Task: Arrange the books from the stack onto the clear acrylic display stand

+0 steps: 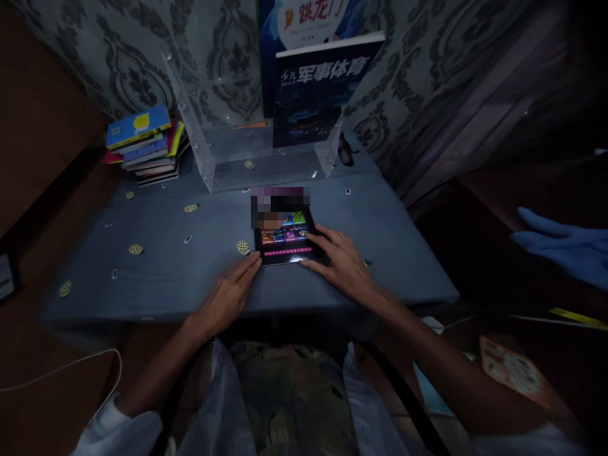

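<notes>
A flat, glossy black rectangular item (285, 252) lies on the blue tablecloth, looking like a book or magazine. Small colourful pictures in rows and a pink strip cover its face; its far part is blurred by pixels. My left hand (230, 291) rests at its near left corner, fingers stretched out close together. Over its right edge lies my right hand (342, 259), fingers spread, with the fingertips on the surface. Neither hand is wrapped round it.
Behind stands a clear acrylic rack (266, 168) with a dark magazine (318, 101) leaning in it. A stack of books (147, 149) sits at the back left, and dark glasses (346, 151) at the back right. A blue glove (565, 244) shows at far right.
</notes>
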Demonstrator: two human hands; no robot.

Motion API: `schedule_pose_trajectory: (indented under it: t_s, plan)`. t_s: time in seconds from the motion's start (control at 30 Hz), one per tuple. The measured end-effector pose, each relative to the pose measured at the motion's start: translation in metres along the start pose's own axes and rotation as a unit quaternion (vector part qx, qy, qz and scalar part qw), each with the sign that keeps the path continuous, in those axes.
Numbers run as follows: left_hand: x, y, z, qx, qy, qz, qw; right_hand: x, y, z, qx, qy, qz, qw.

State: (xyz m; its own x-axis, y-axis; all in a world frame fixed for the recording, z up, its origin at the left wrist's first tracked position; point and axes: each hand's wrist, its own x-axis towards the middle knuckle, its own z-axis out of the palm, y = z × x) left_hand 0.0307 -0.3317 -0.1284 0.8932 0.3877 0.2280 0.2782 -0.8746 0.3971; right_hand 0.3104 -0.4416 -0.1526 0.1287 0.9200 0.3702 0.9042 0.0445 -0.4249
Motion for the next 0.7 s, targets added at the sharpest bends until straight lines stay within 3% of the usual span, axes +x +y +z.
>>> schedule_pose_trajectory:
  t_s: [0.3,0.5,0.7]
  plan:
    - [-0.004,0.010,0.006,0.098,0.018,0.055,0.993,0.001,-0.001,-0.005,0.063,0.006,0.003,0.998]
    - [0.019,0.020,0.011,0.129,-0.014,0.112,0.985,0.002,-0.008,-0.012,0.128,0.032,0.020,0.991]
    - [0.058,0.038,0.030,0.148,-0.058,0.167,0.973,0.005,-0.009,-0.015,0.179,0.066,0.038,0.981]
